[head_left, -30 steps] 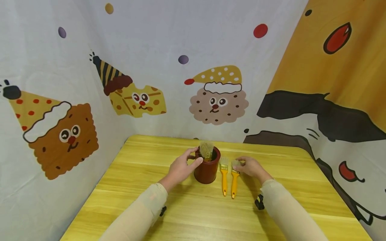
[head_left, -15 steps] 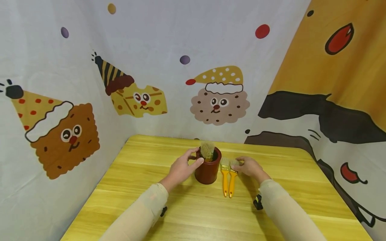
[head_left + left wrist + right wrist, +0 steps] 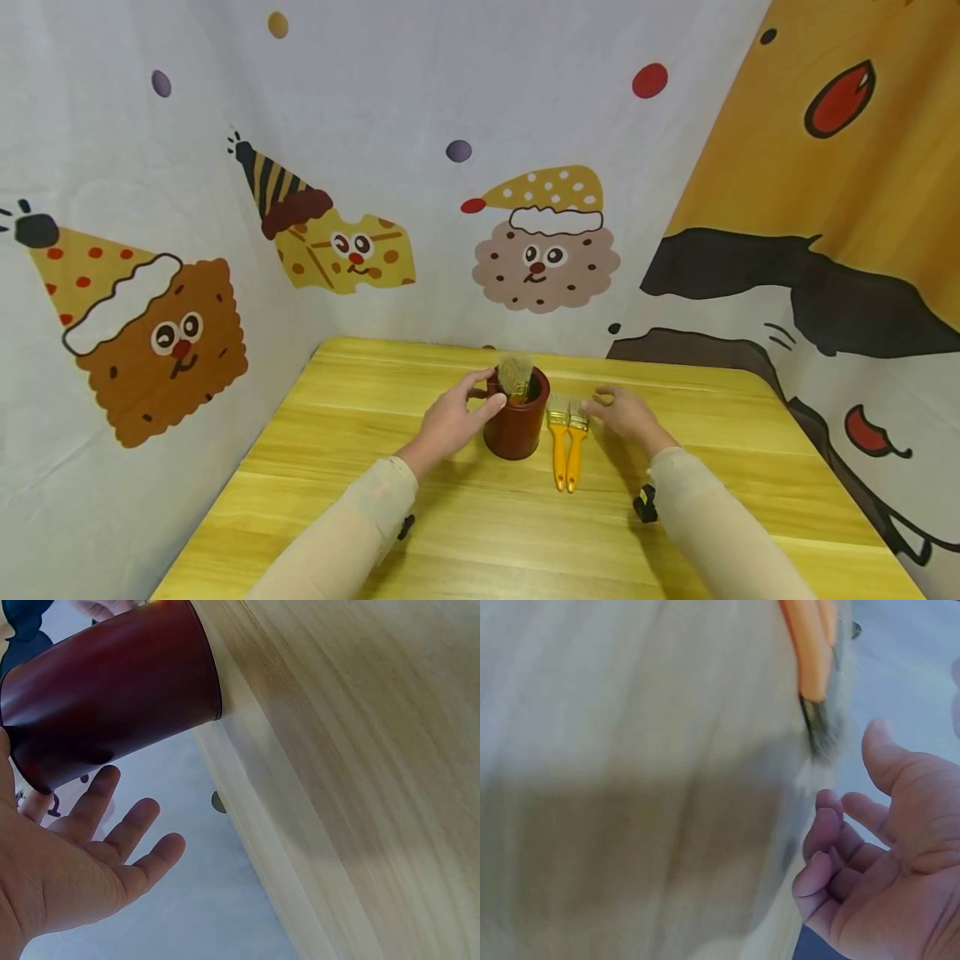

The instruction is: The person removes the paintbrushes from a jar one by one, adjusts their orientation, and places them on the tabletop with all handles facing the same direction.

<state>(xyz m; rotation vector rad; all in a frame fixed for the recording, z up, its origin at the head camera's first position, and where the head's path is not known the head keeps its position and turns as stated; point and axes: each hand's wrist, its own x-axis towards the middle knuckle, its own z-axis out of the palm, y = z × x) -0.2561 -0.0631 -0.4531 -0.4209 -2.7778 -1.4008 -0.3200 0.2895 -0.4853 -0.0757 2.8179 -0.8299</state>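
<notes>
A dark red pen-holder-like cup [image 3: 513, 433] stands upright on the table, and a brush [image 3: 515, 373] sticks out of it with pale bristles upward. My left hand [image 3: 452, 419] holds the cup at its rim, thumb in front and index finger behind; in the left wrist view its other fingers spread away from the red wall. Two paintbrushes with yellow handles, a left one [image 3: 558, 450] and a right one [image 3: 574, 450], lie side by side right of the cup, bristles toward the wall. Close beside the right brush's bristles, my right hand [image 3: 626, 414] has loosely bent fingers and holds nothing.
The yellow wood-grain table [image 3: 480, 533] ends at the back against a white cloth [image 3: 420, 92] printed with cartoon figures. More of this cloth hangs at the left and right sides.
The right brush has slid left until it lies against the other brush. My right hand moved left with it, then came away slightly to the right. My left hand stays at the cup.
</notes>
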